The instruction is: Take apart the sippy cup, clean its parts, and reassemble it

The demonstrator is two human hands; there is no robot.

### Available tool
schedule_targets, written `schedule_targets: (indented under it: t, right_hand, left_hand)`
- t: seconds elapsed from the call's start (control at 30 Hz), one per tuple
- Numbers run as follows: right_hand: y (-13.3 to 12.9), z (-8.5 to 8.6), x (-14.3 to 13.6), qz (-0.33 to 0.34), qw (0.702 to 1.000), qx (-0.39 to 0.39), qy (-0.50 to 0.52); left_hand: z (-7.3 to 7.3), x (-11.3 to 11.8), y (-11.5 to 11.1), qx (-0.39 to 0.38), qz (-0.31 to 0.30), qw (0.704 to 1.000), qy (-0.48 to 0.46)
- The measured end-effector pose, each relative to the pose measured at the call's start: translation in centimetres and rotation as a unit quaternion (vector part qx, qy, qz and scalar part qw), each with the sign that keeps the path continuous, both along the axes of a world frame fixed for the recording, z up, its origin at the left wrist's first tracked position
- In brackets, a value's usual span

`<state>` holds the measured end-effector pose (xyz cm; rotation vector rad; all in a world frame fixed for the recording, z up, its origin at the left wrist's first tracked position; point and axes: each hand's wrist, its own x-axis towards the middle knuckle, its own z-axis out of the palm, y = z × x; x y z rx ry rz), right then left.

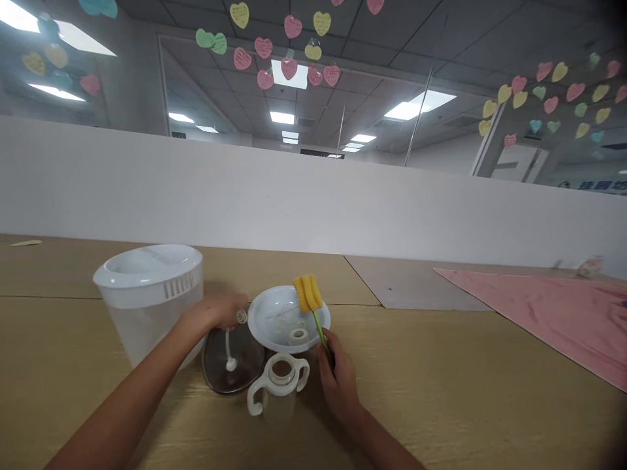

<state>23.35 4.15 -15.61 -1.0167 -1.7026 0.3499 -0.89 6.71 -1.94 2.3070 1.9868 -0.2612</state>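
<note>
My right hand (339, 373) is closed round the green handle of a bottle brush (307, 294), its yellow sponge head raised over the far right part of a white bowl (259, 336). Inside that bowl lie a white ring (298, 335) and some clear pieces. Closer to me, a clear baby bottle (281, 369) with two white handles stands upright with its mouth uncovered. My left hand (225, 309), slightly blurred, has its fingers curled above a dark round dish (215, 375). A white straw with a weighted ball end (231, 363) hangs below it; a small clear part shows by the fingertips.
A tall white bucket with a lid (147, 287) stands left of my left forearm. On the right lies a pink cloth (548, 320) beside a grey panel (416, 287). A low white wall (294, 202) with glass above it runs behind the table (416, 391).
</note>
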Motion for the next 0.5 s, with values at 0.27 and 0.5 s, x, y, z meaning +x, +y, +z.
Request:
schedule_targets:
  t: [0.27,0.5]
  right_hand:
    - [0.6,0.0,0.7,-0.052,0.998,-0.019,-0.035]
    - [2.5,-0.9,2.1,-0.070,0.993,-0.041,-0.085]
  left_hand:
    - [-0.6,2.1,-1.6,0.092,0.036,0.995,-0.002]
    - [-0.1,2.4,-10.5,0.237,0.055,0.969,0.036]
